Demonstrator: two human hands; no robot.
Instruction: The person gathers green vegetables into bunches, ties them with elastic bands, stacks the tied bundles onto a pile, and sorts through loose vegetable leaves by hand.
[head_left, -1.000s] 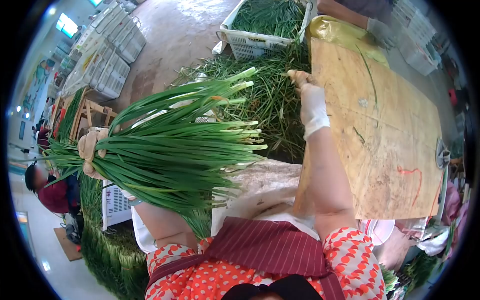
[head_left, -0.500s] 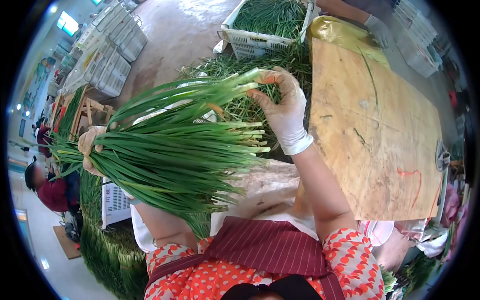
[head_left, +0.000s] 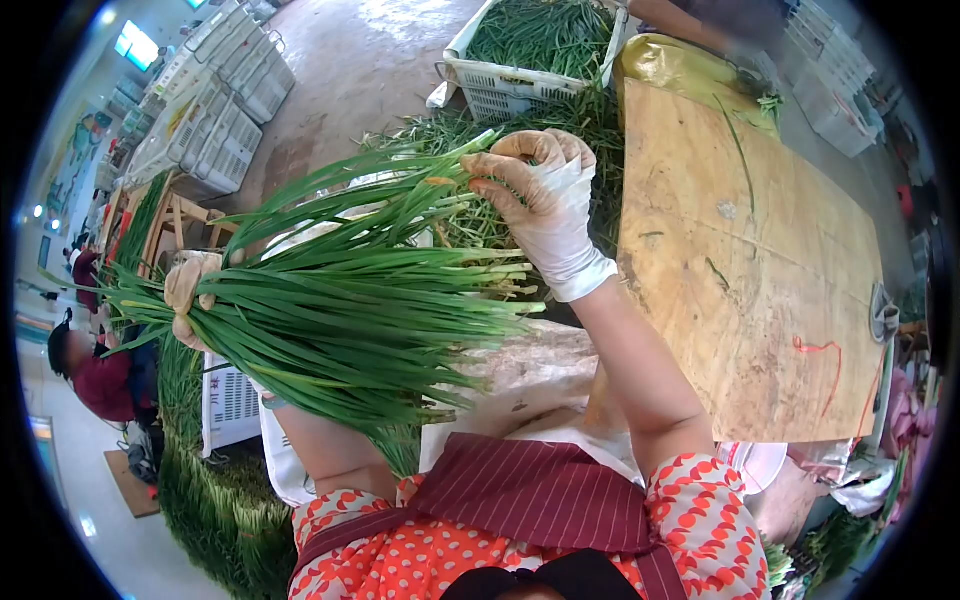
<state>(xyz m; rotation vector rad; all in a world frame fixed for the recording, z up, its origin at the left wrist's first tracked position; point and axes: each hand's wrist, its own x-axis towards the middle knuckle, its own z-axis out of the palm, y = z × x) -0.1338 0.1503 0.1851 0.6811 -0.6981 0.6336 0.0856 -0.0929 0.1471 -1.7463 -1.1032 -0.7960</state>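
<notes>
My left hand (head_left: pixel 188 298), in a stained glove, is wrapped round the leafy end of a large bunch of long green leafy stalks (head_left: pixel 340 310). The stalks fan out to the right, their pale cut ends pointing right. My right hand (head_left: pixel 540 185), in a whitish glove with orange-brown stains, has its thumb and fingers pinched on the pale ends of the uppermost stalks. A brownish leaf shows beside those fingertips. Beyond my right hand lies a heap of loose green trimmings (head_left: pixel 420 135).
A wooden board (head_left: pixel 750 290) lies at the right, with a red string on it. A white crate (head_left: pixel 520 85) of greens stands ahead. Stacked crates (head_left: pixel 215 120) are at the upper left. One person (head_left: pixel 100 385) is at the left; another's arm (head_left: pixel 680 22) is at the top right.
My right hand has come left from beside the board to the upper stalks and closed on their ends. My left hand has kept its hold, almost in place.
</notes>
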